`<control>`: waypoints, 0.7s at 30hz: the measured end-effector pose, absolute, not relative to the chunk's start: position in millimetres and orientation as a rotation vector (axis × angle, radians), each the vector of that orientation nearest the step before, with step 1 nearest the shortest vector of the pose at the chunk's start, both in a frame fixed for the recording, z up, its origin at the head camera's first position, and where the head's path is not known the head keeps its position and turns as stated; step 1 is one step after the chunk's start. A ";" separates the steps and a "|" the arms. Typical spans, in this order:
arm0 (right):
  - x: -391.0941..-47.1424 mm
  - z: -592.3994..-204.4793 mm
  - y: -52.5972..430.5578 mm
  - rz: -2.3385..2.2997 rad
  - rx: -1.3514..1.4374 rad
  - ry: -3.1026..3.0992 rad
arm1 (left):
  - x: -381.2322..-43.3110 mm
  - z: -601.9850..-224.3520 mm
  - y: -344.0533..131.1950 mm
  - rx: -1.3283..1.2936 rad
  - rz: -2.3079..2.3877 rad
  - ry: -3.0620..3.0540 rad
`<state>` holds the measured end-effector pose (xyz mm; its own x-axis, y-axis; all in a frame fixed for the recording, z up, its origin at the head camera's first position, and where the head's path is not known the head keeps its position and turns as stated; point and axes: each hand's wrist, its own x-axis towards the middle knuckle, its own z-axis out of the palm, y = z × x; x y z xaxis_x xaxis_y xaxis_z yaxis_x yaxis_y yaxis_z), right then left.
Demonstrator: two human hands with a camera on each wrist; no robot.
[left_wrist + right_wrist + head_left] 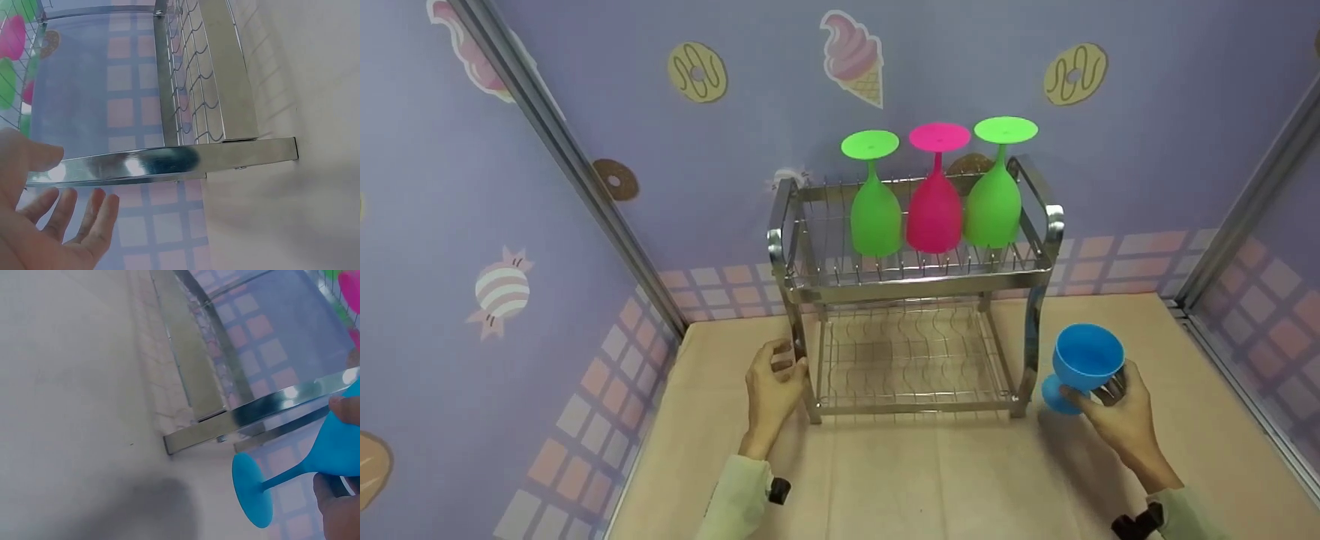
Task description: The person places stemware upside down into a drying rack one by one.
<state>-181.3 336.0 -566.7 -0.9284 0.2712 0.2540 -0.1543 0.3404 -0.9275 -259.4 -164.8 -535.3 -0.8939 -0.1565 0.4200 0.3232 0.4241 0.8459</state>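
Observation:
On the right of the head view, my right hand (1125, 420) grips a blue goblet (1087, 352) by its bowl, mouth up and slightly tilted. Its stem and round foot (253, 489) show free of the fingers in the right wrist view. My left hand (775, 394) is at the left front leg of a metal dish rack (915, 285), thumb on one side of the leg and loosely bent fingers on the other. Upside down on the rack's top tier stand a green goblet (876, 217), a pink goblet (934, 214) and another green goblet (994, 206).
The rack's lower tier (907, 360) is a wavy wire shelf with nothing on it. A pale cloth (885, 480) covers the table. Purple printed walls (780, 75) stand behind and at both sides, with metal posts (577, 165) at the corners.

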 end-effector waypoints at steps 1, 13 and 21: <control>-179.1 -563.4 335.6 1.607 -0.100 -2.247 | -257.4 -534.1 -164.8 -0.144 -1.461 -2.246; -158.9 -536.9 317.9 1.457 0.083 -2.225 | -231.3 -515.5 -155.4 -0.306 -1.445 -2.263; -150.6 -522.9 298.3 1.396 0.284 -2.216 | -215.5 -505.4 -139.4 -0.442 -1.512 -2.320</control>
<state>-150.6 298.3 -522.9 -0.8523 0.0873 0.5158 -0.4275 0.4520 -0.7829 -215.5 -139.4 -505.4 -0.8951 0.0749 0.4395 0.4323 0.3867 0.8146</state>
